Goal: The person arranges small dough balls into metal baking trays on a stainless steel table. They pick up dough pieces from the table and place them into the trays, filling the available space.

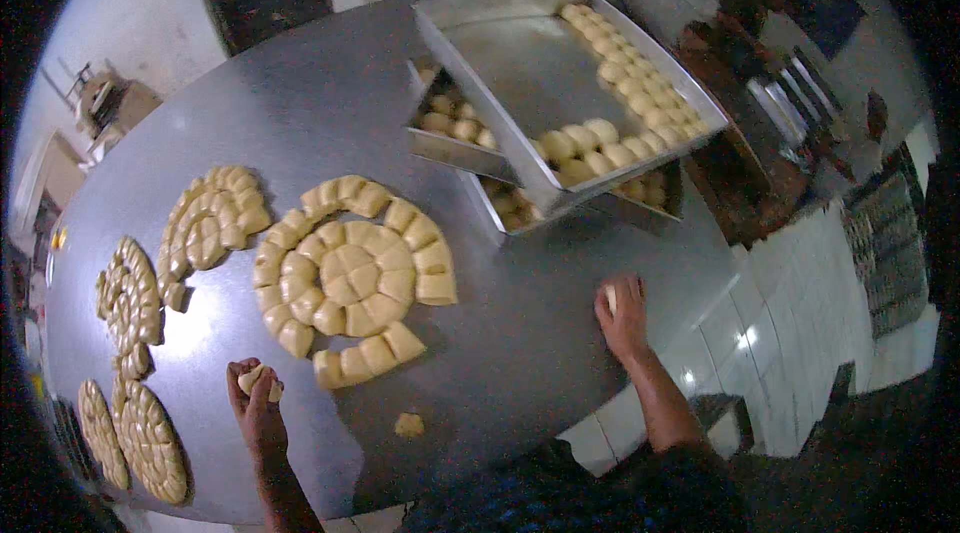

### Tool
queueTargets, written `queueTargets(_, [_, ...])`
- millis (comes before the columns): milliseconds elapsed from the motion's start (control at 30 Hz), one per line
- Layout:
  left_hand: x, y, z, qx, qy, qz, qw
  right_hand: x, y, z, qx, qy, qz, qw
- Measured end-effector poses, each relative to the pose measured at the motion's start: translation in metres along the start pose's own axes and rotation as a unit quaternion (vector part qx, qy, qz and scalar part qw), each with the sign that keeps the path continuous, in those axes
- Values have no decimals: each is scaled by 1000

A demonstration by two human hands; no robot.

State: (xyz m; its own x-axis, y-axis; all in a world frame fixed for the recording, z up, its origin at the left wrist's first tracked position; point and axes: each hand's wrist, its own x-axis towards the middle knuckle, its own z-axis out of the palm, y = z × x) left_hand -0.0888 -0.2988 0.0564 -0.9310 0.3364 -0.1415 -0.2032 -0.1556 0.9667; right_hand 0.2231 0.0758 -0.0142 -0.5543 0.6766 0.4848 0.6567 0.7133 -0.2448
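My left hand (257, 402) grips a piece of pale dough (260, 383) near the front of the metal table (480, 375). Further right, my right hand (624, 312) is curled over another dough piece (611, 299) at the tabletop, below the trays. Between and beyond the hands lies a large round of dough (356, 270) cut into many segments. A curved strip of cut dough (370, 357) sits just below it. One small dough piece (409, 425) rests alone near the table's front edge.
A deep metal tray (480, 94) of dough balls (600, 132) is stacked crosswise on other filled trays (457, 150). More cut dough rounds (210, 218) (127, 300) (148, 443) lie at the left. White floor tiles (750, 330) show beyond the table's right edge.
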Motion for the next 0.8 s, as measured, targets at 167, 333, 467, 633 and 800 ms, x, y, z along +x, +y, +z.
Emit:
queueTargets(167, [-27,-26,61,51,73,-58,994,-7,19,-26,131,-127,-28,983])
queueTargets(333, [-55,-13,97,89,-45,-5,995,59,49,-120,414,-247,97,871])
queueTargets(467, [-74,-24,135,64,-55,-7,996,172,61,-141,598,63,64,796])
queueTargets(633, [-83,-29,148,75,-50,-1,996,265,44,-113,281,-74,-32,956])
queueTargets(800, [-84,0,155,-25,59,-112,992,210,-12,-120,439,93,-9,894])
